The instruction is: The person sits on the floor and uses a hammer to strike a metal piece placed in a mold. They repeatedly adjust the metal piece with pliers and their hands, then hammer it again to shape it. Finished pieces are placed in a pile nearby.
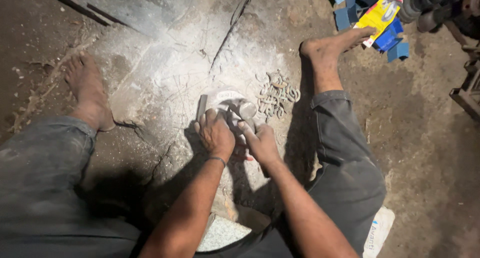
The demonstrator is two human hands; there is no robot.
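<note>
Centrally in the frame, both hands meet over a pale round disc (225, 99) lying on the cracked concrete floor (165, 63). The left hand (216, 133) is curled, knuckles up, fingers pressed down on the disc's near edge beside a flat dark bar (201, 107) standing at the disc's left side. The right hand (260, 140) sits just beside the left, touching it, fingers closed toward a short metal cylinder (246, 109) resting on the disc; whether it actually grips the cylinder cannot be told. Both forearms run in from the lower edge of the frame, converging. A thin band circles the left wrist.

Just right of the disc lies a heap of small curved metal pieces (276, 94). Bare feet bracket the work area: one at centre left (90, 90), one at upper right (332, 44). Open floor remains above the disc. Blue and yellow cartons (375, 18) lie in the upper right corner, well apart from the hands.
</note>
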